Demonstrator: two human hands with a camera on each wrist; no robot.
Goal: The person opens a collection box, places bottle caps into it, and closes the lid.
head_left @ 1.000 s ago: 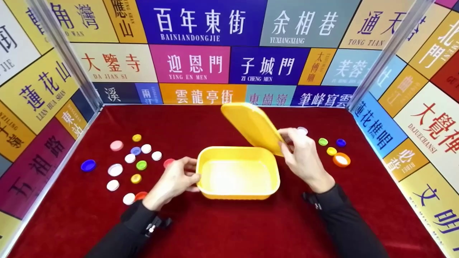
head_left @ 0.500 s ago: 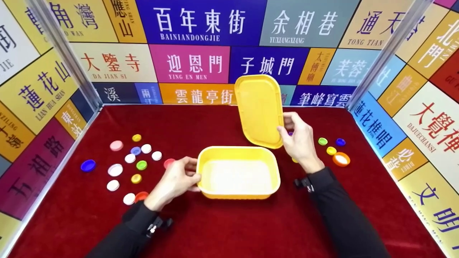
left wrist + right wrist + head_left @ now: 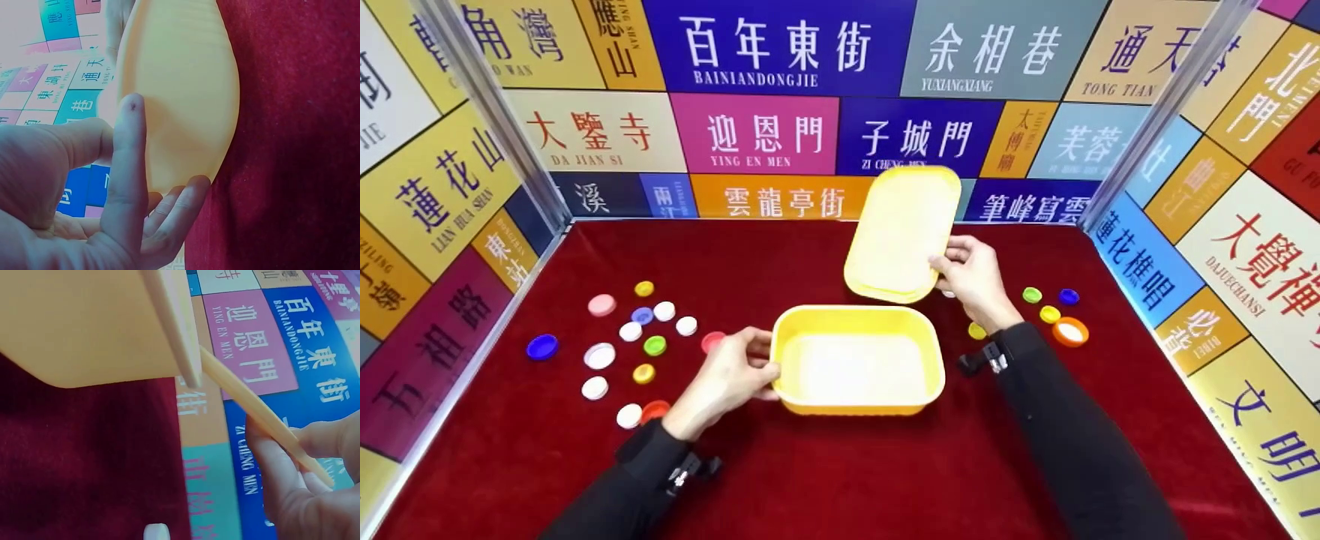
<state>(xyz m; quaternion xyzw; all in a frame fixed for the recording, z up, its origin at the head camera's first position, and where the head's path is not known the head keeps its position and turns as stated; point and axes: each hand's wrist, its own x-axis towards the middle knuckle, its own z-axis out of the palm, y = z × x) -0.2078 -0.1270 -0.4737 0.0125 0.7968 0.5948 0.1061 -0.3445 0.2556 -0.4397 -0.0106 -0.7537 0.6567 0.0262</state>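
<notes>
A yellow plastic box [image 3: 859, 410], oblong with rounded corners, stands open-topped on the red cloth in the head view. Its inside looks bare and bright. My left hand [image 3: 735, 367] grips its left end; in the left wrist view, fingers lie against the outer wall of the box [image 3: 185, 84]. My right hand [image 3: 971, 274] pinches the matching yellow lid [image 3: 904, 229] by its right edge. Raised and tilted steeply, the lid is behind the box's far rim. The right wrist view shows the lid [image 3: 253, 402] edge-on between thumb and fingers.
Several bottle caps lie left of the box, among them a blue cap [image 3: 542, 347], a green cap [image 3: 655, 345] and a pink cap [image 3: 602, 305]. More caps lie right, including an orange cap [image 3: 1070, 331]. Sign-printed walls [image 3: 765, 135] border the cloth on three sides.
The right hand has raised the lid from the box's right rear corner, turned it more upright and shifted slightly left. My left hand and the box have stayed put.
</notes>
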